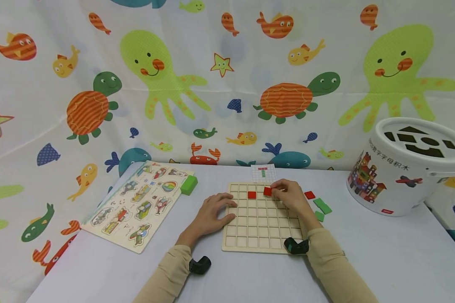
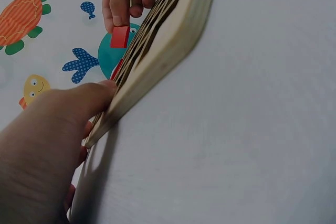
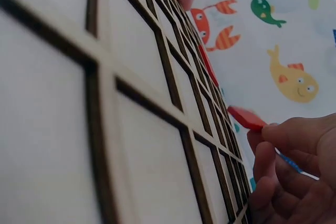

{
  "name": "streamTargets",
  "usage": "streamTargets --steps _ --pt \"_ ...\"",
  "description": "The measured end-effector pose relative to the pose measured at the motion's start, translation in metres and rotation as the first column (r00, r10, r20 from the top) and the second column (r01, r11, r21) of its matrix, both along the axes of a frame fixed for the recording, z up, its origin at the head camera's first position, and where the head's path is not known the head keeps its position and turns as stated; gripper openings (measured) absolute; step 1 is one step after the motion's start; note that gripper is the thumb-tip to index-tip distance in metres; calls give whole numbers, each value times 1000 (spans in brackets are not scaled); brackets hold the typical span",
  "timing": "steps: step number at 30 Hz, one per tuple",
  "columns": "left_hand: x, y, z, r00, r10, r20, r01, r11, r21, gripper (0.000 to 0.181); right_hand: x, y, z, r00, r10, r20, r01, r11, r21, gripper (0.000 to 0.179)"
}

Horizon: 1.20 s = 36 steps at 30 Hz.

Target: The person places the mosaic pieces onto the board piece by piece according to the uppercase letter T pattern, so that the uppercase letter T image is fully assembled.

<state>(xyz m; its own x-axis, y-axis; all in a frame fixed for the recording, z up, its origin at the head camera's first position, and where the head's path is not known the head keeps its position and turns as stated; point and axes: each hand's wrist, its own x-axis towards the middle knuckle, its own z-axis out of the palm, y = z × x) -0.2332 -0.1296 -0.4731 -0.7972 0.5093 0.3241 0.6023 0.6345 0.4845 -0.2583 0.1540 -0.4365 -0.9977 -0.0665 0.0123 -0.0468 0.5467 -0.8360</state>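
A wooden grid board (image 1: 263,231) with raised lines lies on the table. My right hand (image 1: 290,196) pinches a red square tile (image 1: 267,191) between thumb and fingertips above the upper part of the grid; the right wrist view shows this tile (image 3: 247,118) tilted and apart from the board. Another red square tile (image 1: 252,195) sits in a cell to the left. At the board's left edge, my left hand (image 1: 212,213) rests with relaxed, spread fingers. In the left wrist view its thumb (image 2: 97,97) touches the board's rim, while its other fingers are mostly hidden.
Behind the board lies a pattern card (image 1: 263,173). Red (image 1: 309,195) and green tiles (image 1: 322,205) lie right of it, partly behind the right forearm. A white bucket (image 1: 402,176) stands at the right. A picture puzzle board (image 1: 136,210) and a green block (image 1: 188,185) are at the left.
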Motion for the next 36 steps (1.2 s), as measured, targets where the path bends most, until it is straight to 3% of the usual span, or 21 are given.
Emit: streamTargets --steps 11,21,29,36 --pt "-2 0 -1 1000 -4 -23 4 1000 -6 24 4 -7 6 999 44 -6 -43 997 56 20" --pt "-1 -1 -1 1000 -5 -18 5 1000 1 25 5 -12 2 982 183 -47 -173 972 162 25" --pt "-1 -1 -2 1000 0 -6 0 1000 -10 25 6 -17 2 975 198 -105 -159 942 296 22" --pt "-1 -1 -2 1000 -2 -13 1 1000 -6 25 6 -19 -1 970 206 -133 -153 932 328 21"
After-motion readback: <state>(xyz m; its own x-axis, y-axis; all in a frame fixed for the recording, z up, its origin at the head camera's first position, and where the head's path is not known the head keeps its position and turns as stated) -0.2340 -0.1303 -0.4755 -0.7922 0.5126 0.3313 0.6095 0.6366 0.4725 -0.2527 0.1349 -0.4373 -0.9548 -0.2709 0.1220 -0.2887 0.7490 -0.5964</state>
